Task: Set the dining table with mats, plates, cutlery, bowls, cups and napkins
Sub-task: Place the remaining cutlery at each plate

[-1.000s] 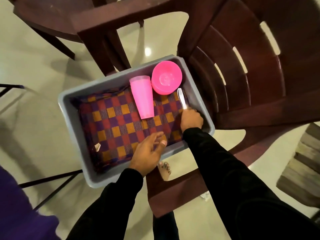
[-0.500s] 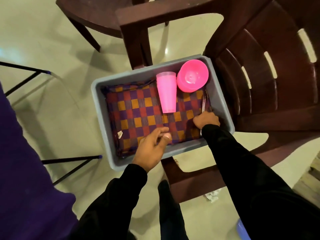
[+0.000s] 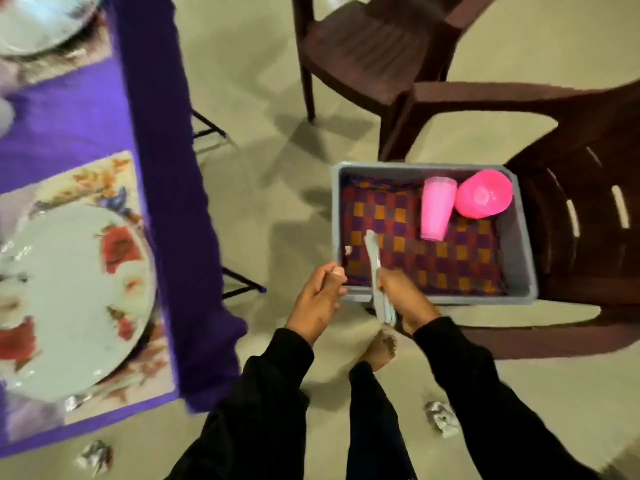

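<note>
Left hand (image 3: 317, 299), fingers loosely curled and holding nothing visible, hovers at the near-left corner of the grey bin (image 3: 519, 237); right hand (image 3: 401, 296) is closed round a bundle of cutlery (image 3: 375, 271) above the bin's near edge. Step in hand, by judgement: fetching cutlery. Next, it must go left to the plate (image 3: 69, 299) near the table (image 3: 69, 126) edge. Pink cup (image 3: 437, 207) and bowl (image 3: 483, 197) remain at the bin's far-right corner.

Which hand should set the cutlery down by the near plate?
Right, probably. The right hand already grips the cutlery over the grey bin. The left hand looks empty and sits nearer the plate on its floral mat, so it could instead take a handover.
</note>
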